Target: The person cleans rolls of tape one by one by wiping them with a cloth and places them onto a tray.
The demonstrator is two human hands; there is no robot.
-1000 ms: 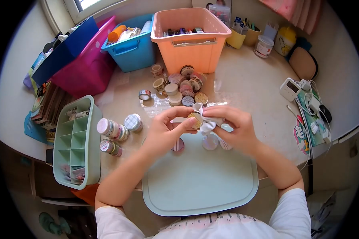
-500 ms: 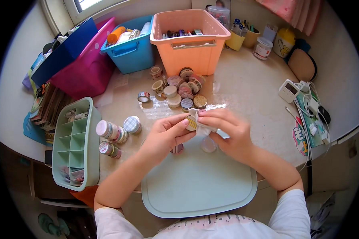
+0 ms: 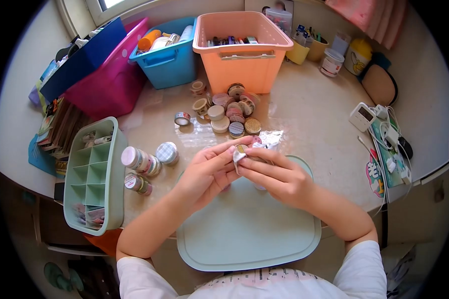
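Note:
Close together over the far edge of a pale green lid, both hands are closed around one small roll. My left hand grips a roll of washi tape with a yellowish label, largely covered by fingers. Pressed against it, a crumpled white wipe is pinched by my right hand. Beyond the fingers lies a heap of washi tape rolls. Stacked rolls stand left of my left hand, beside a checked roll. Items under the hands are mostly hidden.
A green divided box stands at the left. Along the back are a magenta bin, a blue bin and an orange bin. White cables and a small white device lie at the right.
The wipe has shifted to the left over the front of the tape roll, and my right hand has moved left with it. My left hand still holds the roll. The view has shifted slightly.

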